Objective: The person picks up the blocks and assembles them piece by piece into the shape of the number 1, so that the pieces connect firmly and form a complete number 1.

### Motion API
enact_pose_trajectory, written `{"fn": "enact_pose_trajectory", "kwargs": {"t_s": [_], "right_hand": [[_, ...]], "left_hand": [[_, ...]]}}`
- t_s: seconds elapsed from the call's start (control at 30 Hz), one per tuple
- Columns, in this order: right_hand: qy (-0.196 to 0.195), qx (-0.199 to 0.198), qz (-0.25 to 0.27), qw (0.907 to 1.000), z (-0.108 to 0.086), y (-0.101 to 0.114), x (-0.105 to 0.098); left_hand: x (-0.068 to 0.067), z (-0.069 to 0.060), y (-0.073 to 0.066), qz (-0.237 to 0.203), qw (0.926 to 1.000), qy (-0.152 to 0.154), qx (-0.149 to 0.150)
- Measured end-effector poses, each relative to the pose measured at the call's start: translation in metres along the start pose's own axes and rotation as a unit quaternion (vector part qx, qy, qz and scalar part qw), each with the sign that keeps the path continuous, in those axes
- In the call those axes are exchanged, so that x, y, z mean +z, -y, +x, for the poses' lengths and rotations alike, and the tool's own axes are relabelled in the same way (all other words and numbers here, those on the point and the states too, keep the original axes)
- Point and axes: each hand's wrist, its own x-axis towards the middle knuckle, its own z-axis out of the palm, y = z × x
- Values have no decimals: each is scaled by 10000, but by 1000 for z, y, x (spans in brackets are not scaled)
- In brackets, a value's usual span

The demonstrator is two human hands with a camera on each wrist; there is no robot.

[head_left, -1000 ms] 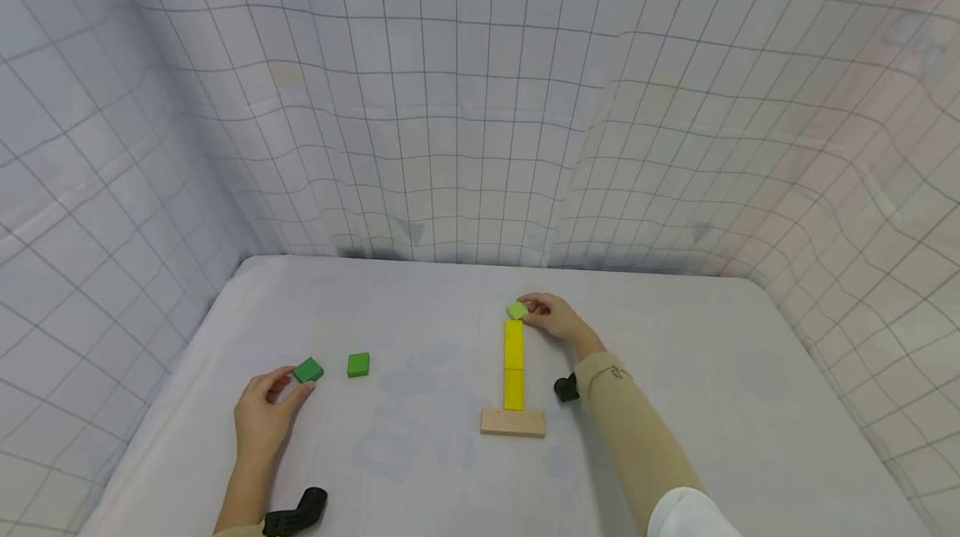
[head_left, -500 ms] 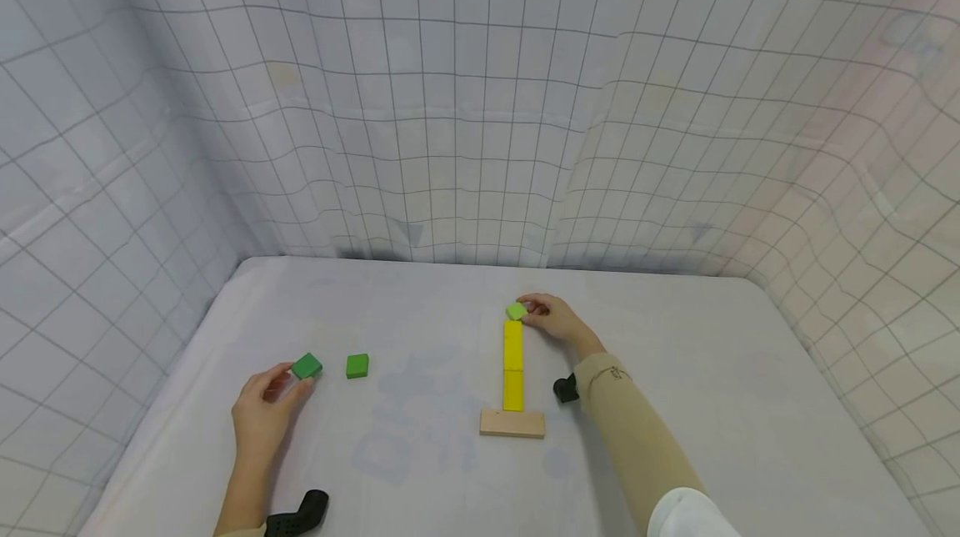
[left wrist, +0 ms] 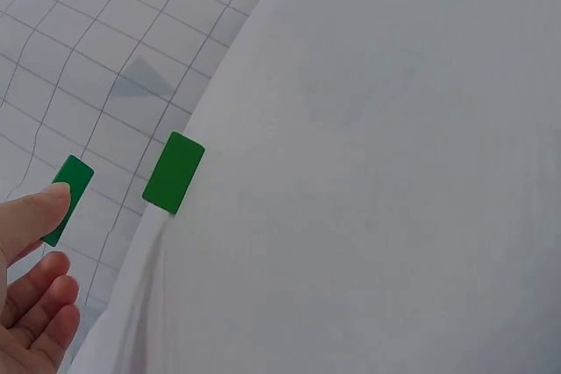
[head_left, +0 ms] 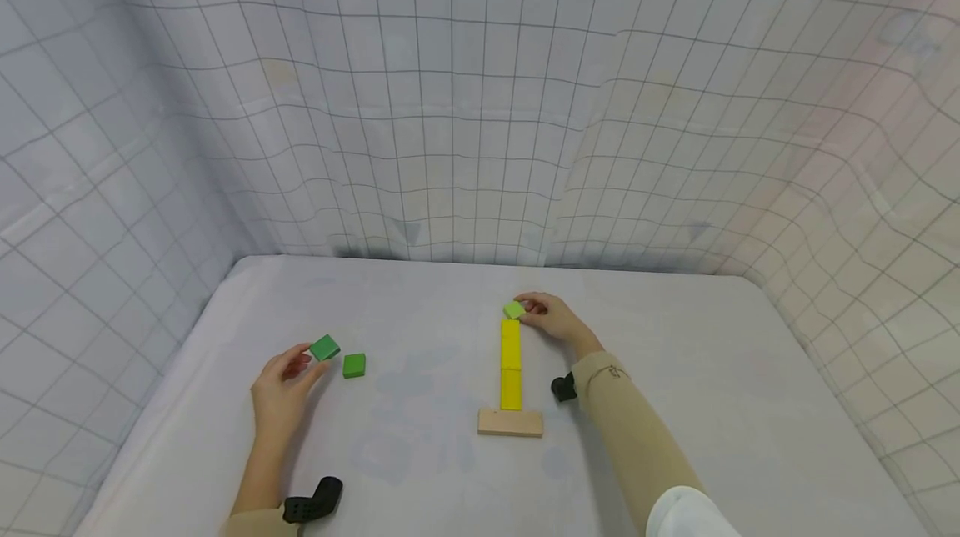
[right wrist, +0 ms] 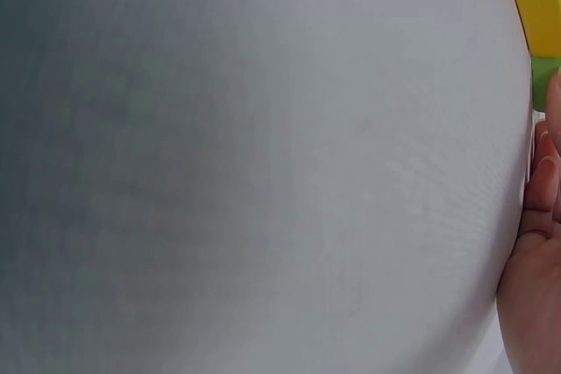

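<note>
Between thumb and fingers my left hand (head_left: 283,391) pinches a green block (head_left: 325,348), which looks raised off the table. Just right of it a second green block (head_left: 354,365) lies on the cloth; the left wrist view has this loose block (left wrist: 173,172) near its middle. My right hand (head_left: 553,316) holds a light green block (head_left: 513,310) by its right side, at the far end of two yellow blocks (head_left: 511,363) lying end to end. In the right wrist view only an edge of the light green block (right wrist: 543,85) shows, close to the yellow.
A plain wooden block (head_left: 510,423) lies crosswise at the near end of the yellow ones. White cloth covers the table (head_left: 420,479). Gridded curtains (head_left: 480,103) stand behind and at both sides. Black wrist devices (head_left: 313,501) are worn on both arms.
My left hand has moved right and farther from me with its green block, nearer the loose one. The right hand stays at the light green block.
</note>
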Motion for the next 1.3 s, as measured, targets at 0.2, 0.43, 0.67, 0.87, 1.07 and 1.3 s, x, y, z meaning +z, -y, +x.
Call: {"fn": "enact_pose_trajectory", "kwargs": {"t_s": [0.2,0.43,0.67,0.87,1.07,1.3], "right_hand": [[-15,78,27,10000,0,2,1],[-28,85,-39,10000,1,2,1],[-34,22,-51,10000,0,2,1],[-45,19,-115,9999,-1,2,1],[-69,4,-161,9998,0,0,1],[-81,33,-112,9999,1,-1,1]], "left_hand": [[10,5,-9,-107,9997,242,4],[28,10,-24,-229,9986,453,114],[51,11,-32,-381,9960,797,161],[70,11,-37,-435,9934,1033,228],[89,9,-43,-617,9902,1214,311],[114,8,-49,-774,9856,1467,341]]}}
